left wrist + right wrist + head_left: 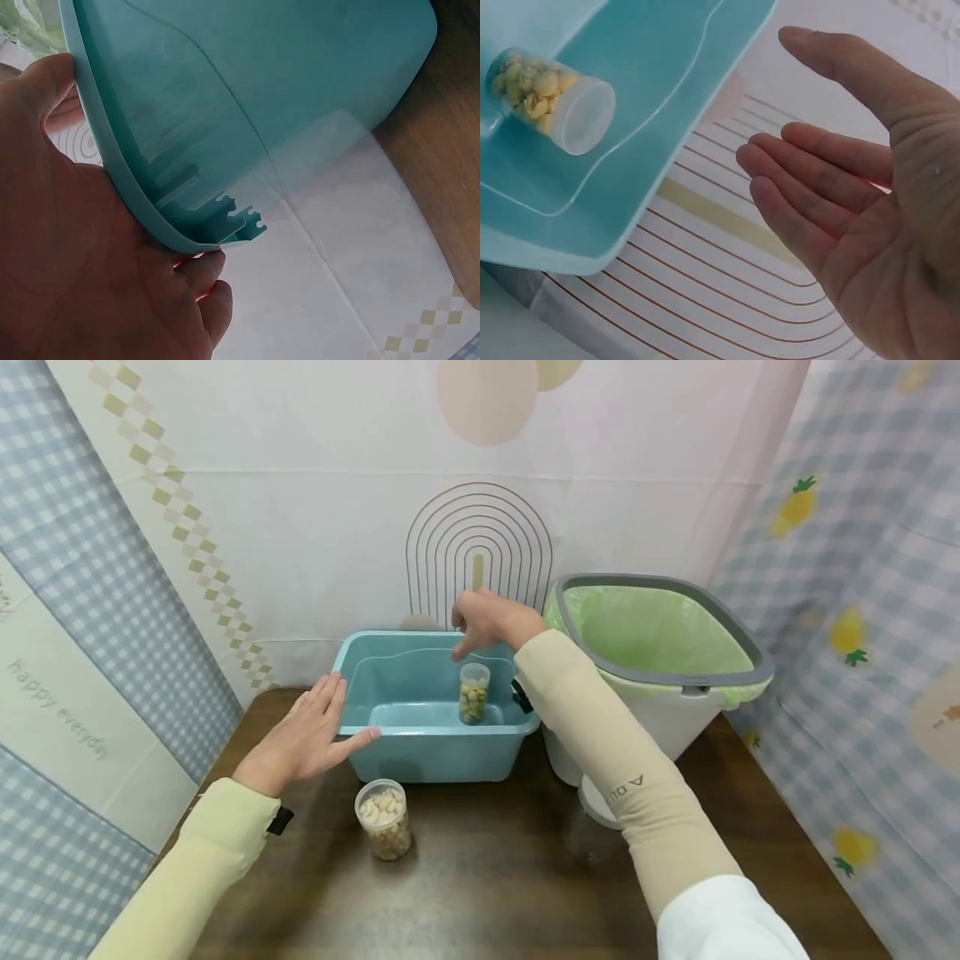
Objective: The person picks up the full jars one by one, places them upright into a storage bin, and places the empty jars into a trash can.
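A teal plastic bin (438, 752) stands on the dark wooden table (487, 877). Inside it stands a small clear jar (473, 692) with a lid, filled with yellowish pieces; the right wrist view shows the same jar (551, 103). My right hand (483, 622) hovers just above that jar, fingers loosely extended and holding nothing. My left hand (307, 739) lies flat against the bin's left rim (142, 202), fingers straight. A second, wider clear jar (384, 819) of pale pieces stands on the table in front of the bin.
A white waste bin (660, 668) with a grey rim and green liner stands right of the teal bin. A clear container (588, 831) sits partly hidden under my right forearm. Patterned cloth walls close in the back and both sides.
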`<state>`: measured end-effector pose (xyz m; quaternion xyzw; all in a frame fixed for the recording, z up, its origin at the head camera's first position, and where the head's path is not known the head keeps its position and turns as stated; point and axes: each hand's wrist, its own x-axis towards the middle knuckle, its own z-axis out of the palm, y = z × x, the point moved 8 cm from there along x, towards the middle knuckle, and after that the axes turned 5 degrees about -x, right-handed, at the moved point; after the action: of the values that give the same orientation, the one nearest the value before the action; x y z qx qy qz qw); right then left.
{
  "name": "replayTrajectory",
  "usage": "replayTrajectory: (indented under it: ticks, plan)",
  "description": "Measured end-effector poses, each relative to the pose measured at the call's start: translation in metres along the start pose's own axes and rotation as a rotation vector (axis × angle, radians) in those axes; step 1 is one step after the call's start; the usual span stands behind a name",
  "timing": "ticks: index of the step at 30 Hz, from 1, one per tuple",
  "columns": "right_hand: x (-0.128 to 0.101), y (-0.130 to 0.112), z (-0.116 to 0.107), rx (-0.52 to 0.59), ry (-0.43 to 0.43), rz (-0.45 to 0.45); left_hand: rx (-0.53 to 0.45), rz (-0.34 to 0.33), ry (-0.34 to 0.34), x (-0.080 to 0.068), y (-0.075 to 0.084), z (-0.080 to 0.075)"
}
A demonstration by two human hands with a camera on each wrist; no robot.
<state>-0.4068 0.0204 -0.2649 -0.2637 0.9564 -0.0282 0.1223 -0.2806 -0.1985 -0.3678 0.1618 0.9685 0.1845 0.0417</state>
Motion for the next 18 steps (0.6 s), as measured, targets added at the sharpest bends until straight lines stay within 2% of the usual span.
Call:
replayTrajectory:
  ticks: [8,18]
  plan:
    - [-0.018,-0.026,-0.009,-0.033,-0.008,-0.117,0.012,-0.004,-0.006,0.005,-0.005,-0.001]
    - [-0.044,-0.05,0.009,-0.025,-0.073,-0.235,0.019,0.006,-0.005,0.007,-0.005,-0.002]
